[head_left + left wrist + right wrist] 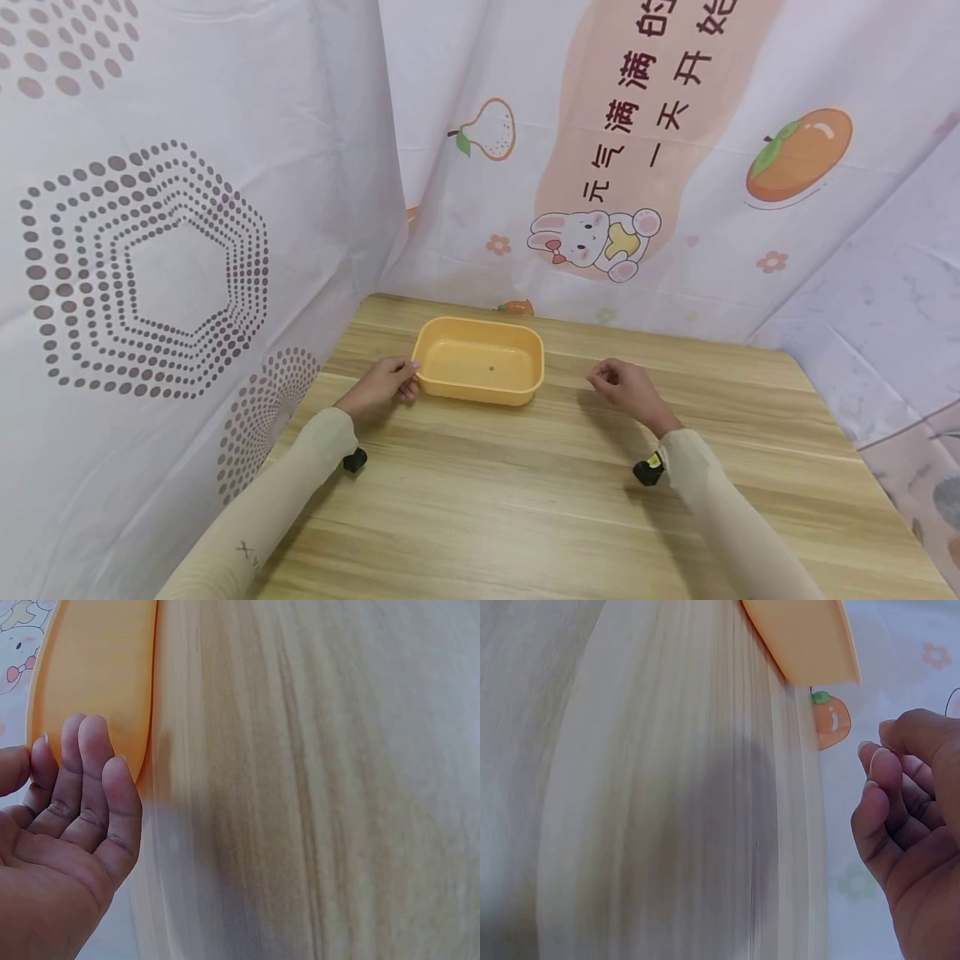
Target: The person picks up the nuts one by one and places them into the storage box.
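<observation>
A shallow orange-yellow plastic basin point(465, 357) with rounded corners stands upright on the wooden table, toward its far side. At its left end, my left hand point(381, 384) pinches the rim between thumb and index finger. In the left wrist view the other fingers point(95, 742) lie in front of the basin wall, loosely bent. To the right of the basin and apart from it, my right hand point(628, 390) hovers over the table. Its fingers are loosely curled with the thumb close to the index finger, and they hold nothing. The basin's near corner point(802, 645) shows at the top of the right wrist view.
The light wood table point(510, 500) extends in front of and beside the basin. A white printed curtain point(480, 200) hangs along the table's back edge, and a dotted-pattern curtain point(315, 208) closes the left side. Another pale curtain point(892, 317) hangs at the right.
</observation>
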{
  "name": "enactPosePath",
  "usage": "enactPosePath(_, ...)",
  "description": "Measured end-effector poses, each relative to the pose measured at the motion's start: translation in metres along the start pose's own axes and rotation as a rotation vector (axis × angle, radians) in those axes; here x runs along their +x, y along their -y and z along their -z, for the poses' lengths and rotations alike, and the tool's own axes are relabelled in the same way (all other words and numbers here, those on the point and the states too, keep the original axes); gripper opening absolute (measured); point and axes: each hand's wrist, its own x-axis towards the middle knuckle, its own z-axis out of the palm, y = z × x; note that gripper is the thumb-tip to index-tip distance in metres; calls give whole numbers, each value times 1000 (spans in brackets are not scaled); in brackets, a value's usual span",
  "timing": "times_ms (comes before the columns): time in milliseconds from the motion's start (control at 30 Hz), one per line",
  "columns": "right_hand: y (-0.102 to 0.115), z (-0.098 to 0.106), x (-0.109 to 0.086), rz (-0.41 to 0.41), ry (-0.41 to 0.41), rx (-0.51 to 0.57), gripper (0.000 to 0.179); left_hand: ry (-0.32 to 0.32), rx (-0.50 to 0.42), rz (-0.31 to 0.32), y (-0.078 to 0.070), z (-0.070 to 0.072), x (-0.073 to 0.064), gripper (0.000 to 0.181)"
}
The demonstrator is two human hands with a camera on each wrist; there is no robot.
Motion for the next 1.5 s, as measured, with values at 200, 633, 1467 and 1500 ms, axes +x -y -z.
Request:
enactPosePath(200, 7, -3, 3, -20, 18, 23, 22, -7, 4, -6, -1, 0, -1, 39)
enactPosePath(633, 22, -15, 8, 9, 13, 55, 13, -5, -3, -12, -1, -1, -2, 41)
enactPosePath(1467, 56, -39, 20, 100, 63, 149, 12, -15, -3, -1, -1, -1, -1, 39)
enactPosePath(1500, 57, -40, 20, 110, 71, 151, 12, -13, -5, 0, -1, -1, -1, 39)
